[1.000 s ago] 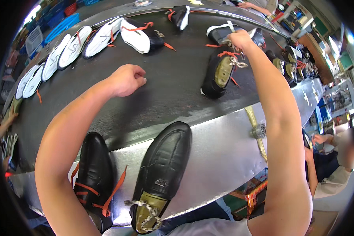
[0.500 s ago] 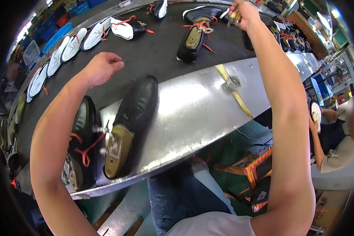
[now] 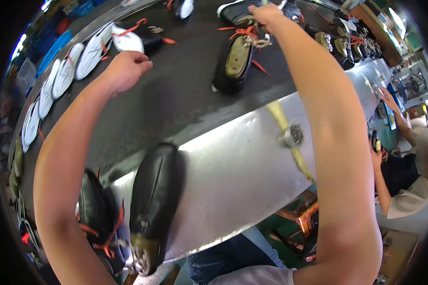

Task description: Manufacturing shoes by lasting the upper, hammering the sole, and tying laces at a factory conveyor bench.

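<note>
Both arms stretch forward over the dark conveyor surface [image 3: 176,95]. The left hand [image 3: 124,70] is curled into a loose fist, grip empty, hovering above the belt near white shoe soles [image 3: 64,76]. The right hand [image 3: 266,13] pinches the orange laces on a black leather shoe [image 3: 235,59] lying far ahead. Since half a second ago, the view has swung nearer; that shoe sits closer to centre.

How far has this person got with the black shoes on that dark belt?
Looks done: two black shoes lie on the metal ledge near the body. In hand: the right hand reaches to a black shoe with orange laces on the belt; the left hand is a loose fist, holding nothing visible. Left: more dark shoes and white insoles wait farther along.
</note>
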{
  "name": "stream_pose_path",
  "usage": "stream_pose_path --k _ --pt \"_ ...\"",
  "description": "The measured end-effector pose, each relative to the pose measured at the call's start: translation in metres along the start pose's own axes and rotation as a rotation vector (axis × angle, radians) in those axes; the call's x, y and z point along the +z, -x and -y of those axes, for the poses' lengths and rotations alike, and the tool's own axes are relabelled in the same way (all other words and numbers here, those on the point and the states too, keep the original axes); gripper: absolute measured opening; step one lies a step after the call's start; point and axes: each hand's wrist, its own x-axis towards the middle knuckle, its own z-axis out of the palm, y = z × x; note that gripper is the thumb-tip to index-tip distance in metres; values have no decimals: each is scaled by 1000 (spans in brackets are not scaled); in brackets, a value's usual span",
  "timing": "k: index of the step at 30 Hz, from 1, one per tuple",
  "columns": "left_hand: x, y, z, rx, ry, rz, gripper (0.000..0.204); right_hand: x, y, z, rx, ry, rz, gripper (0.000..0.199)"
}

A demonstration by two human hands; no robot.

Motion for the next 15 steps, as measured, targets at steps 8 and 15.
stream_pose_path --k 8,15 --pt "27 -155 -60 114 112 -81 60 -2 -100 -55 298 235 -149 93" --pt "73 -276 -164 -270 741 -76 100 -5 -166 -109 484 268 -34 112"
